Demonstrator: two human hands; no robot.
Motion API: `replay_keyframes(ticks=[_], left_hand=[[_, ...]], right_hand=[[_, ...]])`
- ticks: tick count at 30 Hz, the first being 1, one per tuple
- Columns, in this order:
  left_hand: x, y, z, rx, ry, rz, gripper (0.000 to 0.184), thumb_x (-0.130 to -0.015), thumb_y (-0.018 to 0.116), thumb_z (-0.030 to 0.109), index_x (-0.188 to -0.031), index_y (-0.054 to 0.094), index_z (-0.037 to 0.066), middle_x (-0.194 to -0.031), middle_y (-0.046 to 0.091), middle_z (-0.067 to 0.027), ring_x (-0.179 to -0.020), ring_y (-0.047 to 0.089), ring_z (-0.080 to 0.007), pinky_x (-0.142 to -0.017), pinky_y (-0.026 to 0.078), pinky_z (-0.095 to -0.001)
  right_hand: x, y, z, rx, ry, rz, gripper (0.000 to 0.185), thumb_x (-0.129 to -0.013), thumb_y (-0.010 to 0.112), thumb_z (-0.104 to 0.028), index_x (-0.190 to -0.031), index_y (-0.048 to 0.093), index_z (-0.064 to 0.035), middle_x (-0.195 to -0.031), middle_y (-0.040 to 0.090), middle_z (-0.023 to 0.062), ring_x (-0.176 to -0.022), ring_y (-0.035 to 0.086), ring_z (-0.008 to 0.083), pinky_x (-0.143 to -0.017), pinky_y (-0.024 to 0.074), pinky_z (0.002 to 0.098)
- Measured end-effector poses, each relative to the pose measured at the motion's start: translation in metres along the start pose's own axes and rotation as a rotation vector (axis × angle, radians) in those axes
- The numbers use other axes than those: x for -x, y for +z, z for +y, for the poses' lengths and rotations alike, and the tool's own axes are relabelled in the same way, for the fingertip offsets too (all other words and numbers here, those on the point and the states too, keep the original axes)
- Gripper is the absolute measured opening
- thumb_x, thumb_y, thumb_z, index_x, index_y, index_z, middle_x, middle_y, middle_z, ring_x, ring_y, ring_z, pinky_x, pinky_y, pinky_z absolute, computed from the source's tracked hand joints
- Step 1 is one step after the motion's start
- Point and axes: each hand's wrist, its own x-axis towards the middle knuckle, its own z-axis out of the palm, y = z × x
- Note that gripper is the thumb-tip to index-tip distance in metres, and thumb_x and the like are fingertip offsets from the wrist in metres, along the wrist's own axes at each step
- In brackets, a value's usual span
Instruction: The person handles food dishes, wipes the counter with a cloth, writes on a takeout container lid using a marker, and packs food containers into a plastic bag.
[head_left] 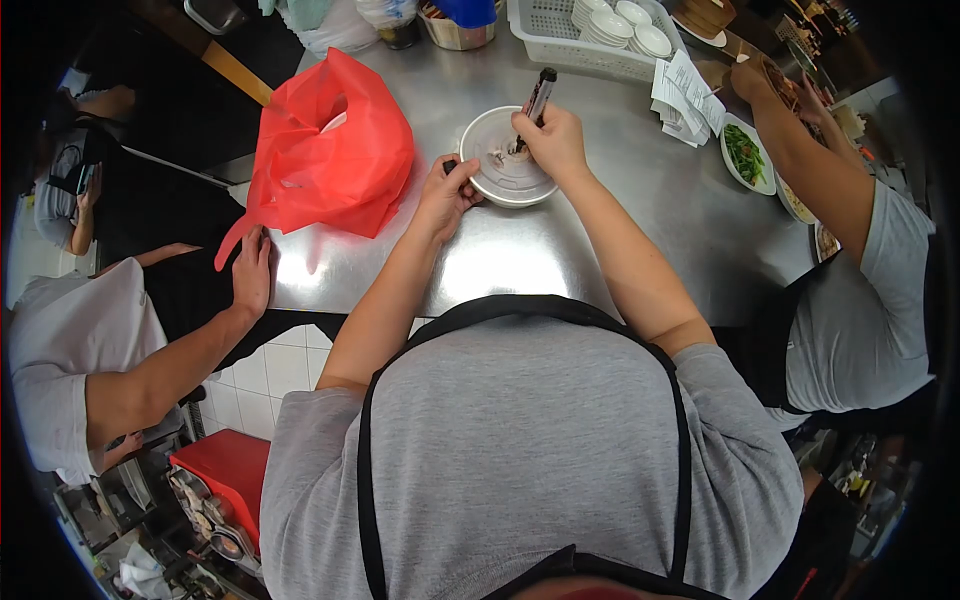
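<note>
My right hand (555, 145) grips a black marker (540, 95), its lower end at the clear lid of a round container (508, 185). Dark marks show on the lid by the tip. My left hand (447, 200) is closed at the container's left side, its thumb on the rim. A small black piece that looks like the marker cap (450, 166) sticks out between its fingers. The container stands upright on the steel table (620, 230). Left of it is a red plastic bag (330, 150), apart from my hands.
A grey basket (585, 52) with small white dishes stands at the back. Paper slips (688, 98) lie near a plate of green vegetables (746, 155). A person's hand (251, 272) rests at the table's left edge; another person's arm (815, 165) reaches over the right side.
</note>
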Motion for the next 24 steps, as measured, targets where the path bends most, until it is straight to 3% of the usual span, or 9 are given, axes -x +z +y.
replay_keyframes(ticks=[1, 5, 7, 14, 24], left_hand=[[0.0, 0.0, 0.0, -0.003, -0.001, 0.002, 0.033, -0.08, 0.065, 0.018, -0.097, 0.04, 0.008, -0.072, 0.044, 0.0008, -0.059, 0.043, -0.0072, -0.059, 0.044, -0.0263], [0.0, -0.001, 0.0, -0.003, 0.005, 0.0, 0.033, -0.08, 0.065, 0.018, -0.098, 0.039, 0.007, -0.072, 0.045, 0.0004, -0.059, 0.043, -0.0072, -0.058, 0.044, -0.0262], [0.0, -0.001, 0.0, -0.003, 0.004, -0.011, 0.034, -0.079, 0.065, 0.018, -0.098, 0.039, 0.007, -0.072, 0.045, 0.0, -0.058, 0.043, -0.0074, -0.057, 0.044, -0.0262], [0.001, 0.001, 0.001, -0.016, -0.007, 0.014, 0.034, -0.079, 0.066, 0.018, -0.098, 0.04, 0.007, -0.072, 0.045, 0.0, -0.059, 0.043, -0.0075, -0.057, 0.044, -0.0263], [0.001, 0.0, 0.0, -0.005, -0.012, 0.009, 0.034, -0.079, 0.066, 0.018, -0.098, 0.04, 0.007, -0.073, 0.045, 0.0002, -0.06, 0.042, -0.0073, -0.059, 0.044, -0.0257]], right_hand=[[0.0, 0.0, 0.0, 0.053, 0.001, -0.015, 0.018, -0.075, 0.063, -0.021, -0.075, 0.059, -0.003, -0.06, 0.057, 0.0006, -0.054, 0.051, 0.0066, -0.051, 0.0419, 0.0234], [-0.001, -0.005, -0.01, 0.028, 0.109, 0.024, 0.018, -0.075, 0.063, -0.02, -0.074, 0.059, -0.0027, -0.062, 0.057, 0.0003, -0.056, 0.051, 0.0069, -0.053, 0.0423, 0.0234], [0.002, -0.008, -0.019, -0.184, 0.116, 0.102, 0.018, -0.074, 0.063, -0.02, -0.073, 0.059, -0.0028, -0.062, 0.057, 0.0001, -0.057, 0.051, 0.007, -0.054, 0.0422, 0.0235], [-0.002, -0.012, -0.013, -0.088, 0.101, 0.021, 0.019, -0.074, 0.063, -0.021, -0.074, 0.059, -0.003, -0.062, 0.057, -0.0001, -0.058, 0.05, 0.0071, -0.055, 0.0419, 0.0239], [-0.005, -0.007, -0.003, 0.002, 0.056, -0.009, 0.019, -0.075, 0.064, -0.02, -0.073, 0.059, -0.0024, -0.059, 0.056, 0.002, -0.048, 0.052, 0.0077, -0.045, 0.0419, 0.0235]])
